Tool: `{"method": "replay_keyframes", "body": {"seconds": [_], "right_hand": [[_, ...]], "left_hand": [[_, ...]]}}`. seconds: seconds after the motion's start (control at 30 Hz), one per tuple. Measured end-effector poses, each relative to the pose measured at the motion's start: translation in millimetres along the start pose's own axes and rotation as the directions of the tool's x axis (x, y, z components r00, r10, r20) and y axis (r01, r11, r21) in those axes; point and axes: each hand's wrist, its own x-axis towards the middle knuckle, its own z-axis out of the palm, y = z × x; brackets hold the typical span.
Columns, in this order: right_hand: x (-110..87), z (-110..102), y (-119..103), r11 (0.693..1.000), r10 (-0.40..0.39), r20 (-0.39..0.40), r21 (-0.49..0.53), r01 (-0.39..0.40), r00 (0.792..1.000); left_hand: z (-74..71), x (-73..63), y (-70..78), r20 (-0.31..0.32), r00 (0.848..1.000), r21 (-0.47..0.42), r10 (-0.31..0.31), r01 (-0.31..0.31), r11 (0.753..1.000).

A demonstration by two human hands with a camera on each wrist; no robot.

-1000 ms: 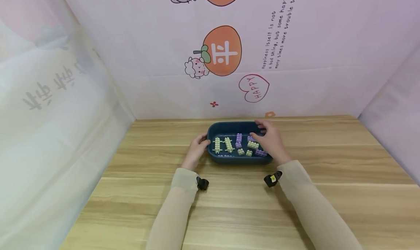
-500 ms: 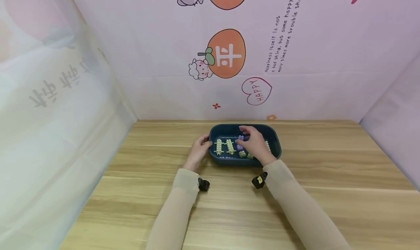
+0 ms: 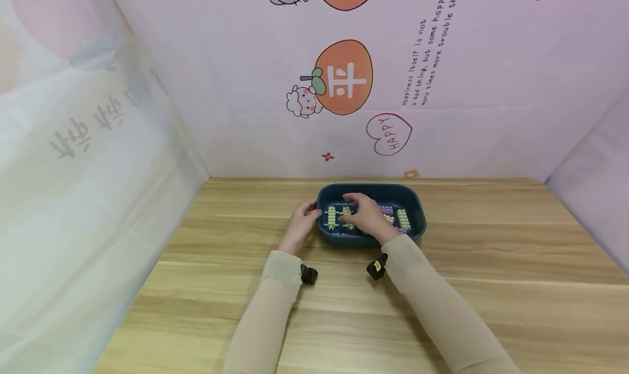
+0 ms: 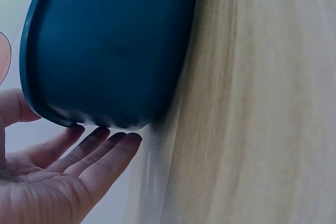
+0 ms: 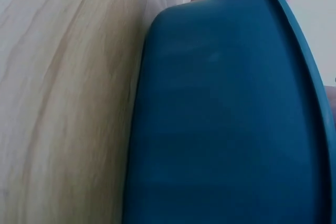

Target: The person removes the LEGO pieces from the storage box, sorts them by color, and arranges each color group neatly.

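Observation:
My left hand [image 3: 300, 225] holds the left end of a dark blue oblong tub [image 3: 388, 190], thumb at the rim. In the left wrist view, its fingertips [image 4: 105, 132] meet the tub's outer wall. My right hand [image 3: 369, 217] reaches over the front wall into the tub, thumb and fingers spread apart above a pale yellow building-block piece with crossbars [image 3: 348, 226], which it partly covers. A matching pale yellow piece [image 3: 331, 218] lies to its left. The right wrist view shows mostly the tub's outer wall [image 5: 220, 103]; the right fingers are hidden there.
Purple building blocks [image 3: 386, 209] and a pale yellow studded block [image 3: 403, 219] lie in the tub's right half. The tub stands on a wood-grain table [image 3: 344, 319], near a printed cloth backdrop [image 3: 265, 139]. Both wrists carry small black cameras [image 3: 308, 275].
My right hand has moved left across the tub, from its right end to over the crossbar pieces, uncovering the blocks at the right. The left hand has stayed at the tub's left end.

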Motion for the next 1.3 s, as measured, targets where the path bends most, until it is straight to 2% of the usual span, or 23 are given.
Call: {"method": "replay_keyframes", "body": {"seconds": [0.17, 0.33, 0.47, 0.73, 0.93, 1.1, 1.3], "right_hand": [[4.9, 6, -2, 0.999, 0.003, 0.039, -0.052, -0.001, 0.999], [11.8, 12, -6, 0.998, 0.029, 0.076, -0.061, -0.024, 0.997], [17.8, 16, -7, 0.991, 0.033, 0.086, -0.132, -0.021, 0.996], [24.5, 20, -5, 0.946, 0.008, 0.104, -0.322, 0.026, 0.995], [23.6, 21, -9, 0.919, 0.03, 0.147, -0.393, 0.031, 0.989], [23.3, 21, -10, 0.922, 0.048, 0.158, -0.386, 0.017, 0.986], [23.9, 21, -7, 0.949, 0.054, 0.169, -0.316, 0.002, 0.984]], "left_hand": [[1.4, 0.0, -0.5, 0.007, 1.0, -0.001, -0.005, 0.005, 1.0], [0.3, 1.3, -1.1, 0.006, 1.0, -0.005, -0.004, 0.004, 1.0], [-0.2, 1.5, -0.6, 0.011, 1.0, -0.002, -0.003, 0.003, 1.0], [-0.8, 2.3, -2.3, 0.021, 1.0, 0.026, 0.002, -0.002, 1.0], [-0.6, 3.5, -1.2, 0.005, 1.0, 0.019, 0.0, 0.0, 1.0], [0.1, 1.6, 1.6, -0.003, 1.0, 0.017, 0.0, 0.0, 1.0], [1.5, 0.3, 1.6, 0.007, 1.0, 0.023, 0.004, -0.004, 1.0]]}}
